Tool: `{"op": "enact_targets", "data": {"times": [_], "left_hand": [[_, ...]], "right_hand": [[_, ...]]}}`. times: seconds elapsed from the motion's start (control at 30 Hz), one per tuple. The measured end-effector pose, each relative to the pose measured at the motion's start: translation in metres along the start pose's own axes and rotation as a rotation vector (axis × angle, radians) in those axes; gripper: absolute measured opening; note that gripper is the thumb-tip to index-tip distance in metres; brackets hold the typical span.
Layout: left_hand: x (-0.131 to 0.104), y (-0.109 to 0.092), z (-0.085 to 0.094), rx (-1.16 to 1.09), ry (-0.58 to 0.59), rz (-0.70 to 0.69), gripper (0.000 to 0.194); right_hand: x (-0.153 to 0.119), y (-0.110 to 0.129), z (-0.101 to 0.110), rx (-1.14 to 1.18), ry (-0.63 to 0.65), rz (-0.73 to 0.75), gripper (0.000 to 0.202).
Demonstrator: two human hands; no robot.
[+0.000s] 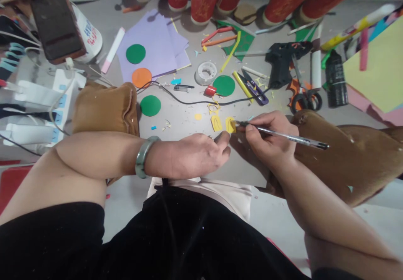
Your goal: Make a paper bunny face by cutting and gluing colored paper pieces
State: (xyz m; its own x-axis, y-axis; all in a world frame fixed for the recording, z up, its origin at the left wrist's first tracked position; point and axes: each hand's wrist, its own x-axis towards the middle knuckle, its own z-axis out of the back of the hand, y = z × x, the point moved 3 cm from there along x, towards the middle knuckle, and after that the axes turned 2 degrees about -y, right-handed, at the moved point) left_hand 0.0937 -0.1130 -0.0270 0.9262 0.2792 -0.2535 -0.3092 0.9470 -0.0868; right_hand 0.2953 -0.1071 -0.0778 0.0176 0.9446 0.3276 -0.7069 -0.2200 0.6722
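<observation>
In my right hand [273, 139] is a clear pen [291, 137], gripped with its tip at a small yellow paper piece [231, 124] on the table. My left hand [197, 156] lies just left of it, fingers bent, with a fingertip by the lower edge of that piece; whether it grips anything is hidden. Another yellow paper piece [216, 123] with a drawn line sits beside the first. Above them are thin curled yellow paper scraps [214, 108]. A green paper circle [224, 86] and a small red roll [210, 90] lie farther back.
A black glue gun [281, 64] trails its cord across the table. Scissors [304, 99], a purple-handled cutter [256, 89] and a tape roll [205, 73] lie around. Red cups [204, 1] line the back. Brown cushions [105, 108] flank my arms; a phone [56, 26] stands left.
</observation>
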Motion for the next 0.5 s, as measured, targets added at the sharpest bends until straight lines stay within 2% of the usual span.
{"op": "enact_targets", "data": {"times": [0.23, 0.5], "left_hand": [[-0.0003, 0.0, -0.0011, -0.005, -0.015, 0.003, 0.047], [0.0003, -0.0005, 0.0004, -0.013, -0.008, 0.011, 0.046]], "right_hand": [[0.0009, 0.0008, -0.0005, -0.031, 0.057, -0.036, 0.01], [0.0018, 0.0012, -0.002, -0.049, 0.051, -0.025, 0.011]]}}
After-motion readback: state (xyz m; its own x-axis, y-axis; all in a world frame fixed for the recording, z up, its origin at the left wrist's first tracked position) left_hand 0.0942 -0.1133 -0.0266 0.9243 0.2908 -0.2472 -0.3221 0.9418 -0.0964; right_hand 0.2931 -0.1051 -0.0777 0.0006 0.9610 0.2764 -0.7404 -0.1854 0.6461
